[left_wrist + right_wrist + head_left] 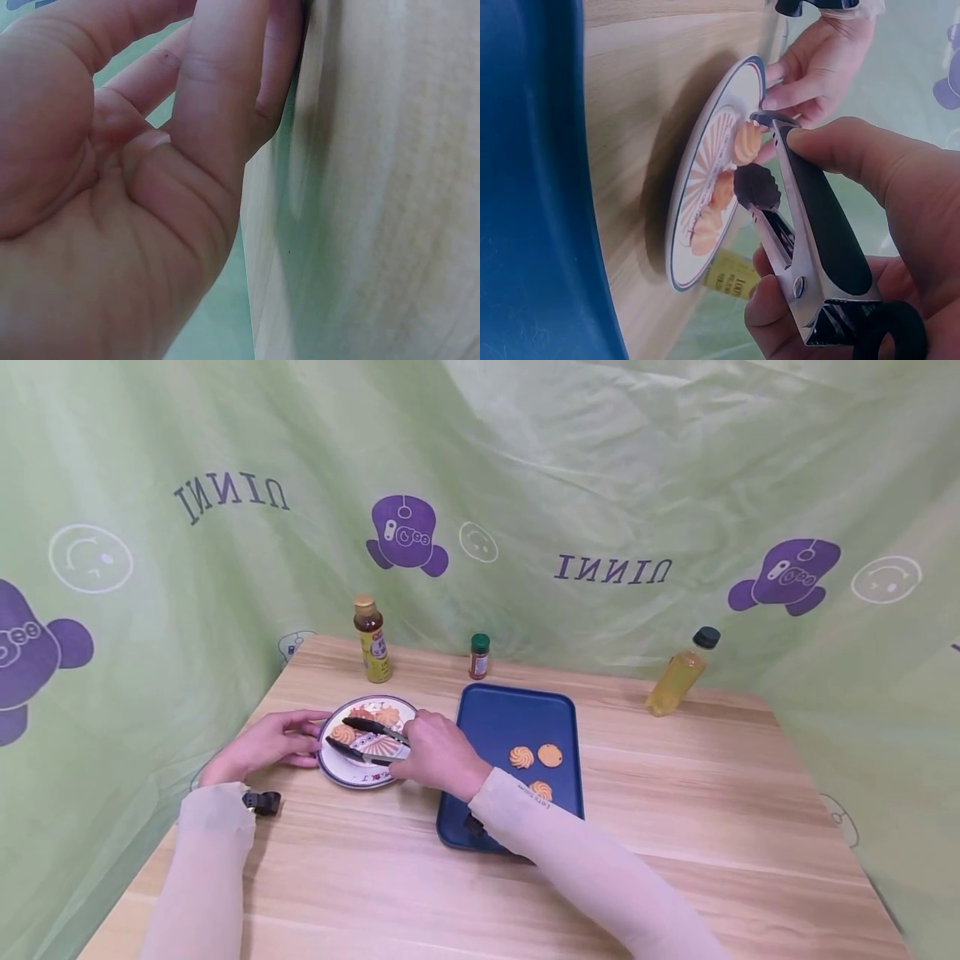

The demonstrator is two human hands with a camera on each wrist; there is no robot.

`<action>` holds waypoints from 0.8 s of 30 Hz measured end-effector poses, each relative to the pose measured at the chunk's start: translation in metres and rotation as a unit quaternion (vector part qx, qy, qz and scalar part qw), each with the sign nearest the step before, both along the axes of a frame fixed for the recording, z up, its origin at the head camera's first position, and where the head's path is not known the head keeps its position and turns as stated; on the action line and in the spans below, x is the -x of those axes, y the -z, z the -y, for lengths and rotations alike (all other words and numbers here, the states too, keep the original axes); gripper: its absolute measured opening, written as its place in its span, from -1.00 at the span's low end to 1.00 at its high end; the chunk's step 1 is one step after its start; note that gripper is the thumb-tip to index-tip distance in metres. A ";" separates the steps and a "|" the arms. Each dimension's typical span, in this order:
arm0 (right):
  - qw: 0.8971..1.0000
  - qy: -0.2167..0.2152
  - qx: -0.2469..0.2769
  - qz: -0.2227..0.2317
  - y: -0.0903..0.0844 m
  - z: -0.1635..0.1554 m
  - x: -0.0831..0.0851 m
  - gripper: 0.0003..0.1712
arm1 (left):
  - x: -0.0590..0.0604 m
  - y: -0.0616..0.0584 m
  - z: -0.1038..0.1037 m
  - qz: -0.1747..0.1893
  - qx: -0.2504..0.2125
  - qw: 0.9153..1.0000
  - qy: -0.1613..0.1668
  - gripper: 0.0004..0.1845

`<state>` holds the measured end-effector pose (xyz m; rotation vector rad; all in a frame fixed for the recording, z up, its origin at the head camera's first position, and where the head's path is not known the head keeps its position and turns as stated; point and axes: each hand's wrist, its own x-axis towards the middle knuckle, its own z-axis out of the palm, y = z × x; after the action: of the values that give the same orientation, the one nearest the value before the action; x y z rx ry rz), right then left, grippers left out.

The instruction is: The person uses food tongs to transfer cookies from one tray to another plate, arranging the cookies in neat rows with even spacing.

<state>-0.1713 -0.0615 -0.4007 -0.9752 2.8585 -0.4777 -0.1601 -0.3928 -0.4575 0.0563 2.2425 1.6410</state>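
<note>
The plate (339,769) is white with a dark blue rim and orange stripes fanning out. The cookies (344,734) on it are golden orange. Right of the plate lies a dark blue tray (495,727). The tongs (365,739) are black and silver. The table (675,827) is light wood with stripes.

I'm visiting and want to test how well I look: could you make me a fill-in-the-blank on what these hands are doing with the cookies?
1. The right hand grips a pair of ____ over the plate.
2. The left hand touches the plate's ____.
3. The blue tray holds ____ cookies.
4. The bottle with the dark cap holds a ____ liquid.

Missing words: tongs; rim; three; yellow
</note>
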 end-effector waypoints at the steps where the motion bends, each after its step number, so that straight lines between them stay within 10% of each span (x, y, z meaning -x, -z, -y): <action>1: 1.000 -0.001 -0.002 -0.001 0.000 0.001 0.000 -0.62 | 0.000 0.000 0.000 0.001 0.000 1.000 -0.003 -0.22; 24: 1.000 0.003 0.001 0.010 0.001 -0.003 0.001 -0.54 | 0.001 0.003 0.000 0.003 -0.001 1.000 -0.006 -0.22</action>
<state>-0.1723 -0.0587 -0.4012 -0.9578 2.8447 -0.4876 -0.1607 -0.3933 -0.4607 0.0392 2.2409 1.6475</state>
